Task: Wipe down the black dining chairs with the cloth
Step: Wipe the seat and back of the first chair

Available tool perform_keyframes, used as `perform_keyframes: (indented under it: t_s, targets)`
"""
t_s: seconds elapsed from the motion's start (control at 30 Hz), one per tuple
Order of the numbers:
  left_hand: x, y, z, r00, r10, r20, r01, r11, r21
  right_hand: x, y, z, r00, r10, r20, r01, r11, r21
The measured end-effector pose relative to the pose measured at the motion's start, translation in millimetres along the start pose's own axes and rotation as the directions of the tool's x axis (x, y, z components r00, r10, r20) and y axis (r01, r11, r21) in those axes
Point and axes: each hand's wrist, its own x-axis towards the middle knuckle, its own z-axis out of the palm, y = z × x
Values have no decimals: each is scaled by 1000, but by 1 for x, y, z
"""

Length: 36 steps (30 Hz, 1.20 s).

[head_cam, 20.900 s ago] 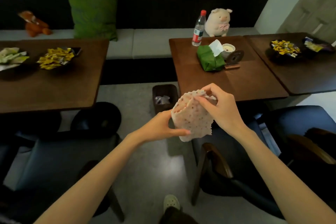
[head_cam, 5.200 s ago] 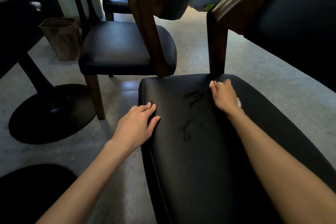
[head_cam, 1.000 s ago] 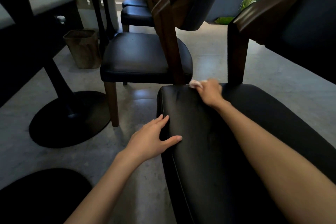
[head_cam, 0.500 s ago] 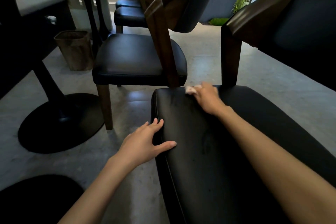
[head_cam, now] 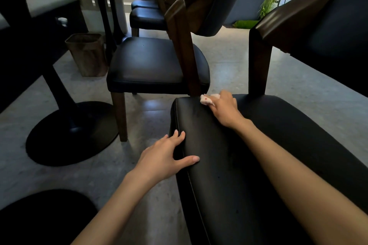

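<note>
A black padded chair seat (head_cam: 268, 155) fills the lower right, with its wooden back post (head_cam: 258, 59) rising behind. My right hand (head_cam: 225, 108) presses a bunched pale cloth with red dots (head_cam: 207, 100) onto the seat's far left corner; most of the cloth is hidden under the fingers. My left hand (head_cam: 165, 157) rests on the seat's left edge, fingers spread and thumb lying on top. A second black chair (head_cam: 157, 63) stands just beyond, its curved wooden back facing me.
More black chairs (head_cam: 147, 18) line up behind it. A table's black pedestal base (head_cam: 69, 131) sits on the grey floor at left, with a brown waste bin (head_cam: 87, 53) beyond it. Another dark round base (head_cam: 43, 217) lies at bottom left. Plants (head_cam: 268, 4) stand far right.
My right hand has kept the cloth at the seat's far left corner, shifting only slightly. My left hand stays on the seat's left edge. The view has shifted a little.
</note>
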Motion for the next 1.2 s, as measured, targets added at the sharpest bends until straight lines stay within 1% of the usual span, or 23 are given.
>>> perform_keyframes:
  t_s: [0.1, 0.13, 0.17, 0.23, 0.27, 0.3, 0.33, 0.4, 0.43, 0.47, 0.57, 0.63, 0.7, 0.77, 0.83, 0.9, 0.93, 1.0, 1.1, 1.17, 1.2]
  targets:
    - [0, 2, -1, 1000, -2, -5, 2, 1000, 15, -8, -5, 1, 999, -44, 13, 45, 999, -29]
    - [0, 1, -1, 1000, -2, -6, 3, 1000, 19, -12, -5, -2, 996, -81, -24, 80, 996, -40]
    - [0, 1, -1, 1000, -3, -7, 3, 1000, 21, -14, -3, -6, 985, -148, -91, 142, 988, -68]
    - [0, 1, -1, 1000, -3, -8, 3, 1000, 26, -18, 3, -12, 932, -292, -215, 270, 955, -125]
    - [1, 0, -2, 1000, -4, -9, 4, 1000, 29, -19, 6, -13, 912, -332, -240, 310, 943, -123]
    - [1, 0, -2, 1000, -5, -10, 6, 999, 32, -19, 10, -12, 912, -338, -231, 325, 941, -95]
    - [1, 0, -2, 1000, -5, -10, 5, 999, 35, -19, 14, -10, 937, -293, -188, 295, 955, -19]
    - [2, 0, -2, 1000, -3, -9, 4, 999, 40, -12, 19, -7, 990, -127, -56, 135, 975, 175]
    - [2, 0, -2, 1000, -2, -8, 2, 999, 41, -7, 19, -4, 998, -63, -25, 67, 974, 216]
    - [2, -1, -1, 1000, 0, -10, 0, 999, 39, -1, 16, -2, 999, -24, -32, 30, 976, 217]
    - [2, -1, -1, 1000, 0, -15, 0, 1000, 30, 13, -1, 5, 992, 54, -115, -27, 975, 219]
    - [3, 0, -1, 1000, -2, -12, 3, 999, 42, 14, -13, 6, 988, 60, -141, -23, 968, 249]
    - [4, 1, -3, 1000, 2, -19, -1, 999, 54, 8, -28, 7, 987, -7, -159, 50, 962, 267]
    - [6, 2, -4, 1000, 2, -26, 0, 997, 74, -2, -48, 10, 976, -133, -171, 176, 946, 272]
    - [6, 2, -4, 1000, -9, -27, 12, 995, 100, -11, -62, 14, 950, -266, -166, 297, 933, 205]
    - [6, 2, -3, 1000, -18, -22, 20, 995, 100, -13, -61, 14, 930, -329, -162, 349, 931, 111]
    - [5, 1, -3, 1000, -20, -22, 22, 995, 92, -12, -56, 12, 933, -322, -161, 338, 937, 86]
    - [5, 0, -3, 1000, -22, -19, 23, 997, 80, -5, -35, 8, 953, -246, -179, 263, 961, 84]
    - [3, -1, -2, 1000, -25, -18, 26, 997, 66, 0, 14, 1, 984, -6, -176, 17, 998, 63]
    - [4, -2, -1, 1000, -25, -15, 26, 998, 60, -3, 42, -3, 970, 137, -199, -128, 990, 59]
    - [4, -2, 0, 1000, -25, -14, 26, 998, 56, -6, 48, -4, 961, 171, -218, -163, 985, 54]
